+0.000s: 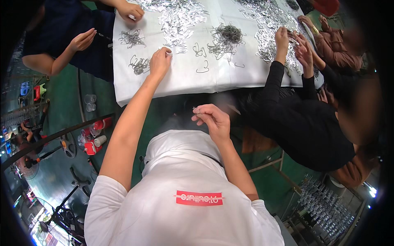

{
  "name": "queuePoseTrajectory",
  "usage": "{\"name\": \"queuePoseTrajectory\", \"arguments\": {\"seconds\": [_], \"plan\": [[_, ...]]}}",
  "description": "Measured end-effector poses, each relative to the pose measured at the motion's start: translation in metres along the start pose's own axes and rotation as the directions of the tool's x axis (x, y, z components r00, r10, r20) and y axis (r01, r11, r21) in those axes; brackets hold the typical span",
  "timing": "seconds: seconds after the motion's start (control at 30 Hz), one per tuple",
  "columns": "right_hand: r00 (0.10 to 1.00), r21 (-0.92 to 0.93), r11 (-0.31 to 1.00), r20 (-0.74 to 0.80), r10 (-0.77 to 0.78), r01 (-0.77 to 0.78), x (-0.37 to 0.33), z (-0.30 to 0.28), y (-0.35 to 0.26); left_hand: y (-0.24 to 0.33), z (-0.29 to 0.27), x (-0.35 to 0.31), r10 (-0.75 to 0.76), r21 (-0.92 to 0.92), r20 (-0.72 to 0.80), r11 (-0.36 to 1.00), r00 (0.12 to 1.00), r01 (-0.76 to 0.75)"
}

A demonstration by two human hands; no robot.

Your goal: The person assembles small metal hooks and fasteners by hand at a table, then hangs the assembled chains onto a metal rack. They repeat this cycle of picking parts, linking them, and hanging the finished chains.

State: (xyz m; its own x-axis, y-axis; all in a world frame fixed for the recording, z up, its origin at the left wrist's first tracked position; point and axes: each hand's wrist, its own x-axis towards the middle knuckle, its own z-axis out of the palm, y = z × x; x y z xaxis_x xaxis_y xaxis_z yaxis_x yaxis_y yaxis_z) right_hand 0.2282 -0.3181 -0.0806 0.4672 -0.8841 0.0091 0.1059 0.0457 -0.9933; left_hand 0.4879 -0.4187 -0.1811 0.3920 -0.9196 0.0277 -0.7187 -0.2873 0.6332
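Observation:
My left hand (161,63) reaches over the white-covered table (172,84), its fingers pinched together at the near edge of a heap of small white clip-like pieces (179,26). What it grips, if anything, is too small to make out. Held back in front of my body, off the table, my right hand (214,121) pinches a small dark wire piece (194,108) between thumb and forefinger. Bent wire hooks (139,65) lie left of my left hand, and a tangled pile of wire hooks (227,36) sits to the right. A few loose hooks (202,67) lie between.
Across the left corner, a co-worker's hands (130,13) work beside another small wire cluster (132,38). At right, a person in black sleeves (275,80) handles pieces over a second white heap (269,35). Red and clear containers (93,143) stand on the left.

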Motion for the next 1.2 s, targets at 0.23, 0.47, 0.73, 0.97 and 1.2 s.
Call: {"name": "queuePoseTrajectory", "arguments": {"seconds": [0.23,0.47,0.73,0.97,1.2], "plan": [[1.000,-0.001,1.000,-0.006,0.029,-0.029,-0.007,0.010,0.006,0.062,-0.044,-0.098,-0.039,-0.676,0.244,0.710,0.969,0.199],[0.997,0.089,0.994,-0.046,0.060,-0.056,-0.002,0.017,0.009,0.101,-0.084,-0.151,-0.028,-0.805,0.333,0.512,0.942,0.300],[0.998,0.095,0.993,-0.012,0.068,-0.067,0.005,0.017,0.014,0.106,-0.088,-0.162,-0.024,-0.805,0.270,0.543,0.963,0.239],[1.000,-0.038,0.999,-0.005,0.004,-0.004,0.012,0.008,0.015,0.095,-0.083,-0.163,0.062,-0.733,0.206,0.671,0.977,0.112],[0.981,-0.597,0.796,-0.192,-0.022,-0.099,0.122,-0.047,0.056,0.092,-0.066,-0.157,0.081,-0.726,0.038,0.688,0.996,-0.029]]}}
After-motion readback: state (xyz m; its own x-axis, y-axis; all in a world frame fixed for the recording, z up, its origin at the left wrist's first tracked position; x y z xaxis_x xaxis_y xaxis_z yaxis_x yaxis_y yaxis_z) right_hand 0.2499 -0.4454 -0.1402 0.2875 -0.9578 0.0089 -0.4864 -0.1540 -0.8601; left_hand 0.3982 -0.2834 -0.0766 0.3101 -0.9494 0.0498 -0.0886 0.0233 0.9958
